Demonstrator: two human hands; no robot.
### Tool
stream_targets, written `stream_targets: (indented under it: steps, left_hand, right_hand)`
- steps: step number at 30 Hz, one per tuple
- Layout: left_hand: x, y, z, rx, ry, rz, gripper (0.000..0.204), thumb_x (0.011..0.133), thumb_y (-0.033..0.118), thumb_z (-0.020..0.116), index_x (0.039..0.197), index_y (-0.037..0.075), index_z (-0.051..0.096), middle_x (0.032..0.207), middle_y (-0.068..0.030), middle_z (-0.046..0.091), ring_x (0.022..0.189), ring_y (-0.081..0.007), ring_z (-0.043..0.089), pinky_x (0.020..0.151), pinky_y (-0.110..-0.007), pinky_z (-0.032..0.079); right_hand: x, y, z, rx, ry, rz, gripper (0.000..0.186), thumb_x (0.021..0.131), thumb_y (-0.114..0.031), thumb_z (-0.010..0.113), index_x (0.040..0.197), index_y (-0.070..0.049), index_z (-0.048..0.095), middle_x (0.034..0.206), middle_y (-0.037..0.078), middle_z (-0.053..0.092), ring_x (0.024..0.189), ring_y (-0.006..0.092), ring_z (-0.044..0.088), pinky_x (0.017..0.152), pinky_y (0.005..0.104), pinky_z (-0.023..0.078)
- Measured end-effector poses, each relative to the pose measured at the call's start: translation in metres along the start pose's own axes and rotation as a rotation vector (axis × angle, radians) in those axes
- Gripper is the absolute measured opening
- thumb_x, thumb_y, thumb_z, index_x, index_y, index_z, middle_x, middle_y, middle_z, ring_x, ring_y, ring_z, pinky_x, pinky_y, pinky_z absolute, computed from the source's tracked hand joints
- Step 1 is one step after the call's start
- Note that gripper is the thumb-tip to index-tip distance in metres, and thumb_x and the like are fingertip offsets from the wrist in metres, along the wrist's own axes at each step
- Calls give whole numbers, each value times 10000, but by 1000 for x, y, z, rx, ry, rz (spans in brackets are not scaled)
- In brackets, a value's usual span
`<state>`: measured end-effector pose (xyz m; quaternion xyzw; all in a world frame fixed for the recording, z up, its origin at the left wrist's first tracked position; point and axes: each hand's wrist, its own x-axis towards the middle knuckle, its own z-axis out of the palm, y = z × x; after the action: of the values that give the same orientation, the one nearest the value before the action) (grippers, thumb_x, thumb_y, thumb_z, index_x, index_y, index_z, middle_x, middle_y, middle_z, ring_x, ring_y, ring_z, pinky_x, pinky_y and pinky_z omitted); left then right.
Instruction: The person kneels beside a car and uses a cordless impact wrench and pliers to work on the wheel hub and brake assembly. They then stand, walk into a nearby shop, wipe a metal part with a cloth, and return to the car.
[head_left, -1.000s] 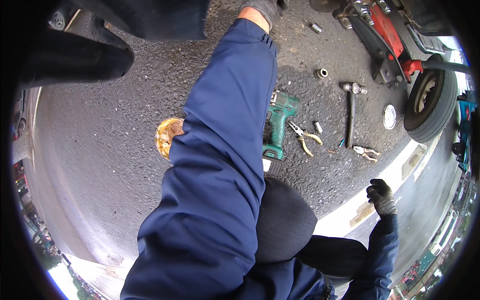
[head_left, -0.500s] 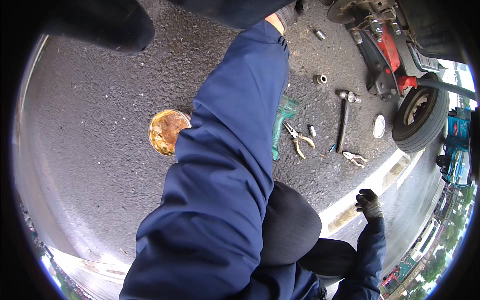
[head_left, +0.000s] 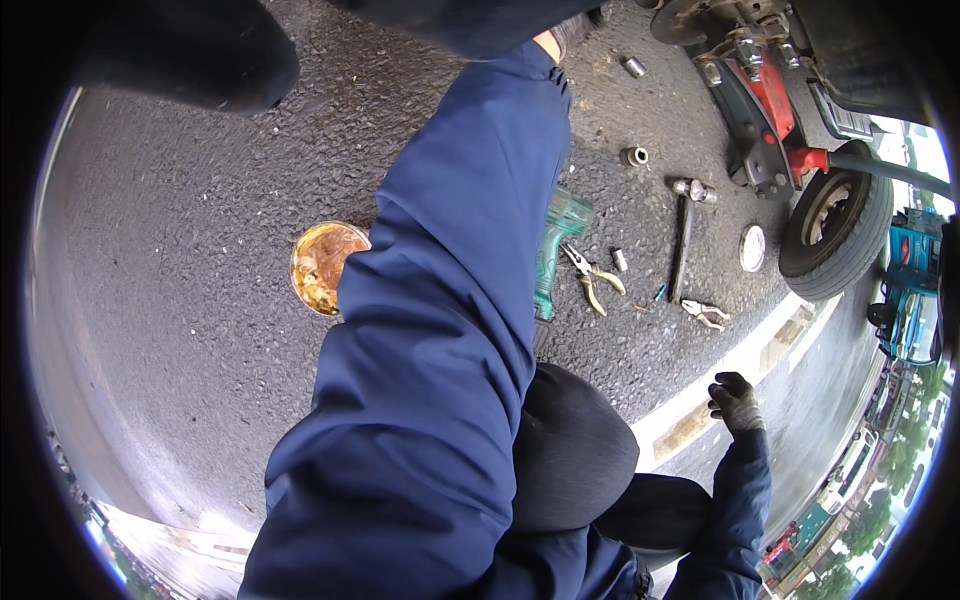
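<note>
My left arm in a navy sleeve stretches up to a dark vehicle part (head_left: pixel 450 22); my gloved left hand (head_left: pixel 572 34) is mostly hidden at the top edge. My gloved right hand (head_left: pixel 733 400) hangs in the air at lower right, fingers loosely curled and apart, holding nothing visible. A tub of brown grease (head_left: pixel 320 270) sits left of my arm. To its right lie a green power tool (head_left: pixel 553 250), partly hidden, two pliers (head_left: pixel 590 280) (head_left: pixel 706 314), a hammer (head_left: pixel 684 240), metal sockets (head_left: pixel 634 67) (head_left: pixel 637 156) and a white lid (head_left: pixel 753 249).
A red and black jack (head_left: pixel 775 110) with a long handle stands at upper right, beside a loose tyre (head_left: pixel 832 233). My bent knee (head_left: pixel 570 450) is below the tools. A painted white line (head_left: pixel 765 340) crosses the asphalt. A teal vehicle (head_left: pixel 905 285) is at the far right.
My left hand and sleeve have shifted up and right, partly behind the dark part, uncovering more of the grease tub. The whole view has shifted slightly. My right hand stays similarly curled.
</note>
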<state>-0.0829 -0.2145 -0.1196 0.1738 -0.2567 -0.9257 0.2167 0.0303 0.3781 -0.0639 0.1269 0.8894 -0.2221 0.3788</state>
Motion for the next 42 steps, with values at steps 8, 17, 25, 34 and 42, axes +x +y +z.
stream_targets:
  steps: [8,17,25,34,42]
  left_hand:
    - [1,-5,0,-73,0,-12,85,907,133,535,844,81,558,592,-65,493,424,-188,446,382,-304,359]
    - [9,1,-9,32,-47,-70,85,929,125,486,886,78,543,653,-56,505,501,-173,468,398,-268,369]
    - [15,13,-12,80,-54,-44,81,937,136,472,916,102,542,689,-38,510,513,-155,452,394,-241,349]
    - [-3,17,3,143,110,20,77,931,156,492,886,110,534,652,-33,500,490,-148,450,377,-243,338]
    - [-5,0,11,116,198,86,91,924,170,511,854,114,524,620,-28,490,471,-141,450,363,-246,331]
  right_hand:
    - [3,5,-1,-8,-17,5,367,819,-181,704,1112,-29,543,833,81,623,652,142,588,519,275,488]
    - [4,10,-3,-35,-14,-11,335,828,-161,697,1098,-19,558,762,57,594,615,128,555,506,275,468]
    - [5,12,-5,-43,-21,-4,334,833,-174,701,1099,-25,567,789,58,629,630,122,562,517,282,467]
    - [13,15,-3,-32,-15,-59,328,821,-143,703,1092,-11,572,817,69,610,630,116,512,547,277,456]
    - [18,21,-4,-3,-37,-25,335,822,-154,697,1094,-12,564,758,50,599,605,115,524,520,266,449]
